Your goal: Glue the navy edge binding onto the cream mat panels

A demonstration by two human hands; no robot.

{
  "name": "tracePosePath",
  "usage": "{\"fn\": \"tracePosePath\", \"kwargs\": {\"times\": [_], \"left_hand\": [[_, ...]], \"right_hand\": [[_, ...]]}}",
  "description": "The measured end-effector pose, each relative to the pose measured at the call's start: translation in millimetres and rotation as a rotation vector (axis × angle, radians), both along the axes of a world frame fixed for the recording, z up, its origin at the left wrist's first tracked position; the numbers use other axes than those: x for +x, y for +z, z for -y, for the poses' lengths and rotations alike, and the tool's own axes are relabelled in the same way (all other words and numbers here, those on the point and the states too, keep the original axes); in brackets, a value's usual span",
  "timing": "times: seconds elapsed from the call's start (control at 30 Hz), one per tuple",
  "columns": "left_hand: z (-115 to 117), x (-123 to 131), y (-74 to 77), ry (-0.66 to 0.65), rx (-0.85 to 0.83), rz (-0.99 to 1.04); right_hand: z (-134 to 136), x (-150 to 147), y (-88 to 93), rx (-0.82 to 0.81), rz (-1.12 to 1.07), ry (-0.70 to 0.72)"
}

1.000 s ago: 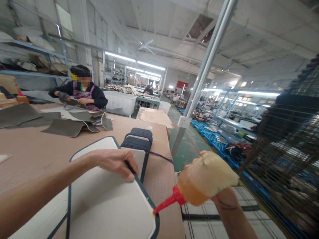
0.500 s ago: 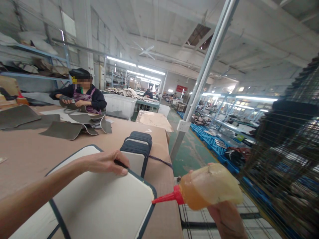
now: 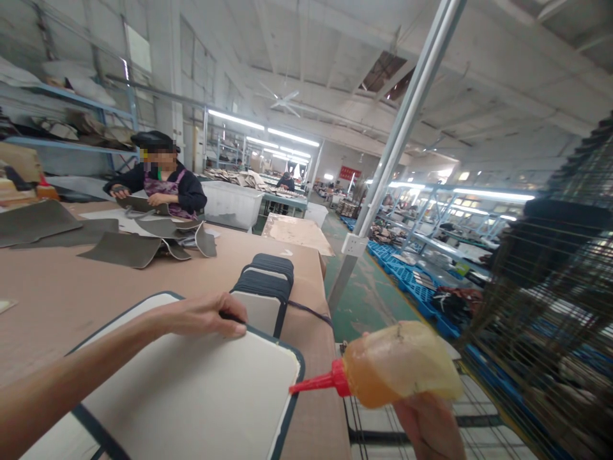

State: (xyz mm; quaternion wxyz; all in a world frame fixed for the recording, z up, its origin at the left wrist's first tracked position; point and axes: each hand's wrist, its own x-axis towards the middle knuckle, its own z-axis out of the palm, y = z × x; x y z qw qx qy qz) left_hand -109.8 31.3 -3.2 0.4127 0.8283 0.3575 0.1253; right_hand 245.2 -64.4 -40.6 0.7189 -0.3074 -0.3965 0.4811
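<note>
My left hand (image 3: 215, 317) pinches the far edge of a white panel (image 3: 205, 390) with rounded corners and a dark blue border, holding it tilted. In my right hand (image 3: 426, 415) is a squeeze bottle (image 3: 402, 364) of amber liquid, probably glue, lying on its side with its red nozzle (image 3: 316, 383) pointing left. The nozzle tip meets the panel's right border, just below the corner. A pale, wet-looking line runs along that border. Beneath my left arm lies another white panel (image 3: 52, 441) with the same dark edging. The bottle hides part of my right fingers.
A stack of dark-edged panels (image 3: 265, 278) stands beyond my left hand on the brown-covered table (image 3: 191, 275). Grey sheets (image 3: 119, 248) lie at the far left, near a seated co-worker (image 3: 163, 182). A metal post (image 3: 354, 255) and wire cage (image 3: 541, 287) are to the right.
The bottle has shifted slightly left, its nozzle tip staying at the panel's right border. The held panel's corner has moved slightly right and up. My left hand keeps its pinch.
</note>
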Motion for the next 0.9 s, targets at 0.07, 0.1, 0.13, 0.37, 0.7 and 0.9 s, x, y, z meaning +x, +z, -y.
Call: {"fn": "tracePosePath", "kwargs": {"times": [0.07,0.1,0.13,0.37,0.7,0.9], "left_hand": [[-1.1,-1.4,-2.0,0.005,-0.005,-0.003],[-1.9,-2.1,-3.1,0.007,-0.008,-0.004],[-2.8,-2.8,-4.3,0.011,-0.008,-0.003],[-8.3,-7.0,-11.3,0.012,-0.039,0.031],[-9.2,-7.4,-12.6,0.054,-0.077,0.040],[-12.7,-10.9,-16.7,0.086,-0.108,0.051]], "right_hand": [[1.9,-2.2,0.4,-0.016,0.004,0.006],[2.3,-2.7,0.1,-0.021,0.010,0.004],[2.3,-2.7,-0.6,-0.022,0.015,-0.003],[4.8,3.6,-14.2,-0.040,-0.001,0.044],[18.1,0.7,-20.6,-0.213,0.030,-0.048],[21.7,0.4,-18.0,-0.282,0.094,-0.066]]}}
